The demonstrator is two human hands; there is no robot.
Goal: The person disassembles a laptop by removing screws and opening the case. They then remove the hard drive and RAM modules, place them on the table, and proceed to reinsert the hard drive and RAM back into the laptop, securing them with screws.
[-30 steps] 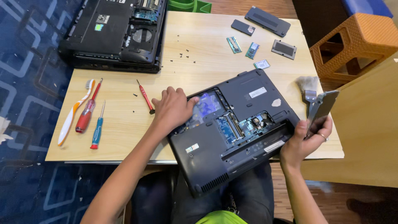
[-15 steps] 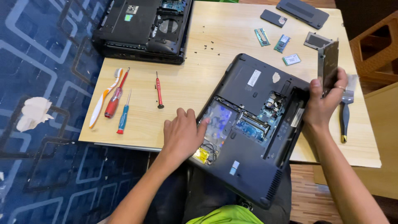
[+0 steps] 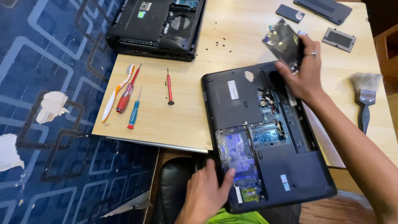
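The right hand [image 3: 304, 72] holds a drive [image 3: 284, 41] above the far part of the surface [image 3: 186, 112]. Its fingers [image 3: 309, 52] are closed around the drive's right edge, thumb on the near lower corner; a ring shows on one finger. The drive is clear of the laptop [image 3: 265, 137] and tilted, its broad face turned toward the camera. That face is dark and glossy, wrapped in a reflective film, rectangular, somewhat blurred.

The left hand [image 3: 205, 193] rests on the near left edge of the laptop. Its fingers [image 3: 226, 176] are spread flat, gripping nothing, with the tips touching an open bay that shows a bluish translucent sheet.

The laptop lies base up, angled, its far half on the surface and its near half overhanging toward the person's lap. Its shell is dark grey. A long empty bay runs along the right side, just below the right hand. A small circuit board sits in a middle opening, with wiring above it.

Also noted on the surface: a second laptop [image 3: 157, 25], opened, at the far left; a toothbrush [image 3: 116, 93], a red screwdriver [image 3: 126, 97], a blue screwdriver [image 3: 134, 110] and a slim red screwdriver [image 3: 169, 87] side by side at the left; loose screws [image 3: 222, 41] near the second laptop; dark cover plates [image 3: 340, 39] at the far right; a brush [image 3: 364, 99] at the right edge. Blue patterned carpet [image 3: 54, 62] lies at the left, with paper scraps [image 3: 52, 105] on it.
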